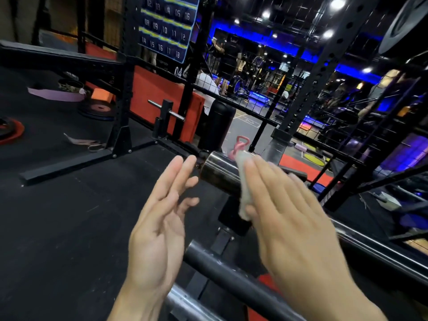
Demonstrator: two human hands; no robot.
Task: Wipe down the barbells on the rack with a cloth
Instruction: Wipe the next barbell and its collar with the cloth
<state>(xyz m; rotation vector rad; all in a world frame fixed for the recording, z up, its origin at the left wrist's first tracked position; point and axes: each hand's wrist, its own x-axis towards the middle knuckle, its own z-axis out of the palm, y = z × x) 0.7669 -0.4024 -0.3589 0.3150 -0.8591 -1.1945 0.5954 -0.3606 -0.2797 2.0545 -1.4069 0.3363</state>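
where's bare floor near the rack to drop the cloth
The black mat left of the left hand, this side of the rack foot, is bare. Further left, the plates and straps crowd it. Barbells fill the space under the right hand and cloth.

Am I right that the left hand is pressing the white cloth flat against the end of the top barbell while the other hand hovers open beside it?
Not quite: it is the right hand, fingers straight, that presses the white cloth against the end of the top barbell. The left hand is the one hovering open beside it, touching nothing. The head view shows this.
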